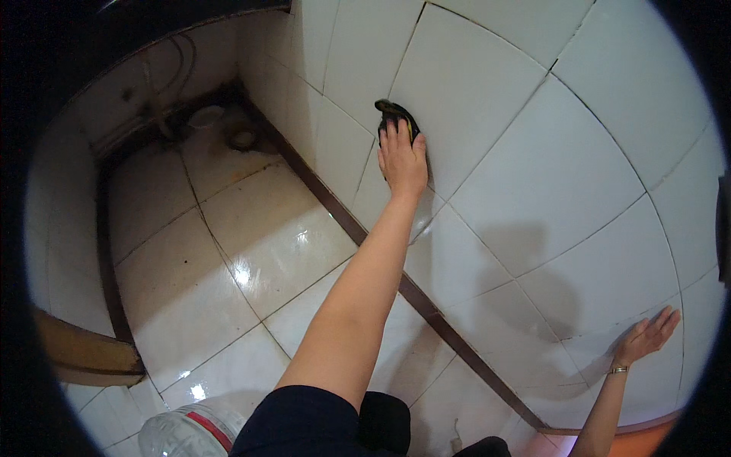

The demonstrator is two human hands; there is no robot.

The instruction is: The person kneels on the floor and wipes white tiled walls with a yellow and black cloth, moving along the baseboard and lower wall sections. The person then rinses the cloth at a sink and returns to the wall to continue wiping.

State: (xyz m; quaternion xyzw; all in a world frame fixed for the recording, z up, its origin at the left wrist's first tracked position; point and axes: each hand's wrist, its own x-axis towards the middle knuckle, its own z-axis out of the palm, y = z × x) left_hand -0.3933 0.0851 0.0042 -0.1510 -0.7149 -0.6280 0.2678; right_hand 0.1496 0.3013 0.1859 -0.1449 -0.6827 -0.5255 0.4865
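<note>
My left hand point(402, 160) is pressed against the white tiled wall point(497, 154), its arm stretched forward. Under its fingers is a dark cloth or scrubbing pad point(394, 109) with a bit of yellow showing at one side; the palm hides most of it. Off to the right, my right hand point(645, 337) rests on the same wall with nothing in it, fingers extended. A metal-banded watch or bracelet point(619, 370) circles the right wrist.
A dark brown skirting strip point(428, 308) runs between wall and glossy floor tiles point(228, 285). Hoses point(185, 63) and a round floor fitting point(243, 139) lie in the shaded recess. A clear plastic bottle point(177, 431) stands lower left, below a brown rounded edge point(85, 354).
</note>
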